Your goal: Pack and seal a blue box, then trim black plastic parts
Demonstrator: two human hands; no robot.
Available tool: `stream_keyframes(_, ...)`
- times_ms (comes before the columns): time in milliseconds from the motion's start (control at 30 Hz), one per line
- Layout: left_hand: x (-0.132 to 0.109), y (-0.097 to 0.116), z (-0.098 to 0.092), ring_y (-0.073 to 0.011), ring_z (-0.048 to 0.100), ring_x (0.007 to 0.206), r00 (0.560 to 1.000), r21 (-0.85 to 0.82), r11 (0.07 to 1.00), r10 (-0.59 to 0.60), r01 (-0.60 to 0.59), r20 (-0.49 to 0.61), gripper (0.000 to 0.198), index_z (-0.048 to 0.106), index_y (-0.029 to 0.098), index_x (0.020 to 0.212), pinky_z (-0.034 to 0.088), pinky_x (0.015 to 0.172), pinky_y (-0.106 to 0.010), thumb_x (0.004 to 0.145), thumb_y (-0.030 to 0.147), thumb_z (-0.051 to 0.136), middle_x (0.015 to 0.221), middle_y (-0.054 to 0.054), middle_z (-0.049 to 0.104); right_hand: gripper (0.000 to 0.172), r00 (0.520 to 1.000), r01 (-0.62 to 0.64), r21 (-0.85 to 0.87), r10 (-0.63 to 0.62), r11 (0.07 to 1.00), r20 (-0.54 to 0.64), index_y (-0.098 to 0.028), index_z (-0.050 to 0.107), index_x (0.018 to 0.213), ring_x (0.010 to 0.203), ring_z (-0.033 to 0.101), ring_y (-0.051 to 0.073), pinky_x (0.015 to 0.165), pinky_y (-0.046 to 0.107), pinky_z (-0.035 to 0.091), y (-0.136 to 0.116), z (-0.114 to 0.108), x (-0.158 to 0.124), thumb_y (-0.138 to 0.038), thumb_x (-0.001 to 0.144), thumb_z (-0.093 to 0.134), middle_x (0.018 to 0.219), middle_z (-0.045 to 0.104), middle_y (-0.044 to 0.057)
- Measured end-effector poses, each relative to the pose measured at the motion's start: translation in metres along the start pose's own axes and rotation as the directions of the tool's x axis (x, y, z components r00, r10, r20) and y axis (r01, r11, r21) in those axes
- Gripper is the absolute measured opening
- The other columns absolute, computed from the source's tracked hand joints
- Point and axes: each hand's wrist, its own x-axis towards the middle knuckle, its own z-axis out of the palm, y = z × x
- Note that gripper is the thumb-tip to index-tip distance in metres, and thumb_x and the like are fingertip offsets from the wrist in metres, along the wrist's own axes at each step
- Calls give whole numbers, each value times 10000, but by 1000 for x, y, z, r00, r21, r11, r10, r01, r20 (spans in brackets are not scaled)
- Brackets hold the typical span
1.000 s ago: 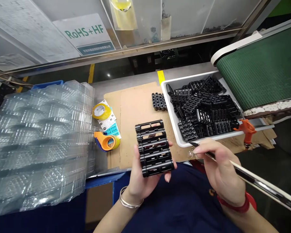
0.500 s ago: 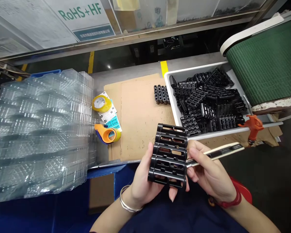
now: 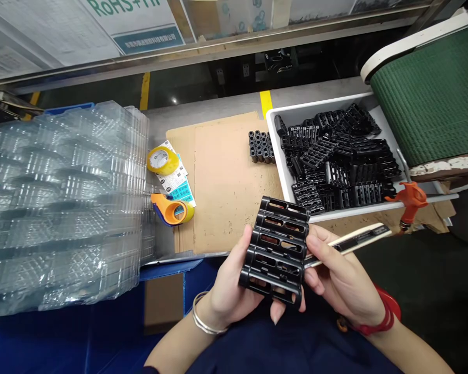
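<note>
1. While the left hand (image 3: 226,293) grasped a black moulded ladder-shaped frame (image 3: 275,252) from beneath, its fingers curled around the lower edge, the frame was held above the person's lap, just short of the near edge of a cardboard sheet (image 3: 222,182).
2. Right hand (image 3: 343,283): clenched on a slim pointed tool (image 3: 351,245) with a cream-and-black handle, held between thumb and fingers; the tool's tip was hidden behind the frame.
3. White plastic tray (image 3: 315,106): filled with a loose, overlapping heap of black frames (image 3: 335,161) of the same ladder form, set just right of the cardboard sheet and beside a green conveyor belt (image 3: 437,88) (an orange clamp (image 3: 411,200) sat on a rail near the tray's front right corner).
4. Cardboard sheet: bore a tight upright cluster of short black tubes (image 3: 260,146) touching the tray's left wall, plus a yellow tape roll (image 3: 163,160), printed labels (image 3: 175,176) and an orange tape dispenser (image 3: 171,209) along its left edge.
5. Far left: a tall nested stack of clear blister trays (image 3: 62,208), lying over a blue crate (image 3: 68,107).
</note>
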Motion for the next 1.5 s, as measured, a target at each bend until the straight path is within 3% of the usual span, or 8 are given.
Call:
stream_keyframes(567, 0, 2, -4, -117, 566, 434, 994, -53, 993, -106, 106, 12, 842, 694, 18, 1146, 370, 316, -159, 973, 682, 205, 735, -156, 722, 369, 1000, -25, -47, 25, 999, -11, -192, 557, 768, 333, 411, 64, 332, 160, 392, -1, -2, -6, -510, 862, 718, 443, 548, -57)
stream_keyframes(700, -1, 3, -1, -99, 562, 436, 998, -41, 997, -58, 59, 19, 830, 708, 22, 1132, 397, 351, -149, 987, 658, 195, 778, -178, 746, 359, 1000, 23, -46, -23, 999, -5, -189, 571, 733, 377, 464, 82, 378, 174, 426, -3, -4, -3, -487, 875, 713, 459, 554, -47)
stream_keyframes(800, -3, 2, 4, -107, 598, 482, 994, 27, 996, 84, -82, -64, 765, 717, 68, 1138, 446, 412, -154, 986, 660, 257, 752, -138, 750, 364, 989, 136, -66, -139, 989, -50, -192, 567, 688, 454, 523, 86, 456, 165, 472, -6, -8, 0, -460, 896, 701, 493, 566, -39)
stream_keyframes(933, -8, -3, 8, -189, 694, 702, 889, 235, 922, 367, -309, -274, 622, 682, 163, 1223, 506, 456, -211, 925, 668, 474, 942, -91, 765, 254, 922, 370, -185, -384, 910, -43, -225, 652, 858, 587, 634, 98, 782, 247, 605, -3, -11, -6, -459, 956, 628, 618, 656, -31)
stream_keyframes(1033, -11, -8, 8, -235, 702, 763, 813, 407, 870, 439, -278, -382, 733, 661, 150, 1240, 561, 542, -295, 869, 752, 472, 1040, -106, 761, 78, 828, 546, -351, -555, 761, 86, -254, 660, 967, 715, 708, 122, 1035, 380, 545, 3, -7, -15, -325, 973, 629, 761, 712, -23)
stream_keyframes(1233, -16, -17, 4, -322, 697, 998, 810, 564, 788, 488, -249, -325, 779, 743, 169, 1056, 525, 980, -450, 879, 802, 324, 859, -88, 774, 352, 646, 723, -578, -668, 379, 370, -251, 626, 1062, 779, 733, 174, 939, 395, 610, 8, 1, -19, 15, 840, 566, 838, 712, 10)
stream_keyframes(1367, -18, -20, 4, -341, 664, 1094, 841, 582, 775, 469, -246, -270, 780, 762, 181, 842, 479, 1047, -465, 900, 785, 272, 896, -104, 763, 396, 603, 747, -597, -677, 293, 423, -238, 604, 1075, 727, 701, 163, 914, 393, 620, 7, 2, -15, 38, 796, 550, 817, 685, 11)
stream_keyframes(1500, -20, -24, 0, -344, 615, 1186, 837, 627, 739, 488, -246, -247, 771, 754, 184, 851, 441, 1093, -470, 916, 763, 249, 951, -112, 757, 384, 588, 748, -615, -678, 248, 441, -229, 600, 1078, 709, 690, 160, 908, 380, 623, 6, 3, -16, 27, 798, 550, 812, 679, 20)
